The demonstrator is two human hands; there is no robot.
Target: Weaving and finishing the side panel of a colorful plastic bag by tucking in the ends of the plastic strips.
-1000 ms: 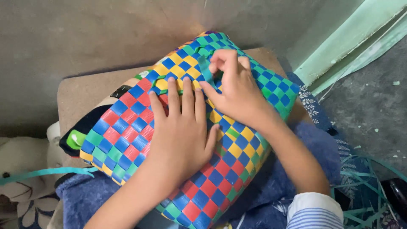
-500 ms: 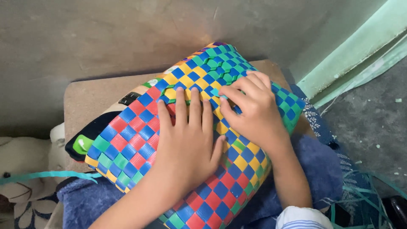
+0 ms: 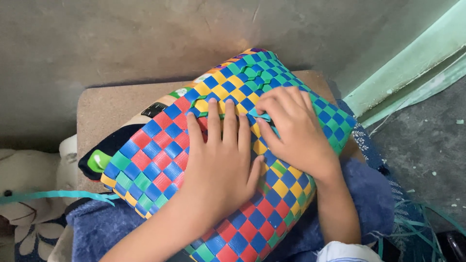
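Nearest to us, a blue towel-like cloth (image 3: pixel 359 204) covers our lap and cushions the woven basket (image 3: pixel 160 165), a checkered piece of red, blue, yellow and green plastic strips that lies tilted across the middle of the view, its near end on the cloth and its far end propped on the worktop (image 3: pixel 111 106). We judge it lies this way so that the flat side faces up and stays steady under pressure. Our left hand (image 3: pixel 221 165) lies flat and spread, palm down on the weave, fingers straight and gripping nothing; it seems to pin the basket so it cannot slide. Just to its right, our right hand (image 3: pixel 296 133) is curled, fingertips pinching a loose teal strip end (image 3: pixel 259 115) at the surface of the weave, apparently to tuck or pull it through a crossing. A long teal strip (image 3: pixel 58 195) trails off to the left, near a pale soft toy (image 3: pixel 29 179), and more loose strips (image 3: pixel 417 223) lie on the floor at the right. Under the basket's left edge a dark printed package (image 3: pixel 104 155) peeks out. Farthest off stands a bare grey wall (image 3: pixel 145 39) with a green frame (image 3: pixel 412 73) at the right.
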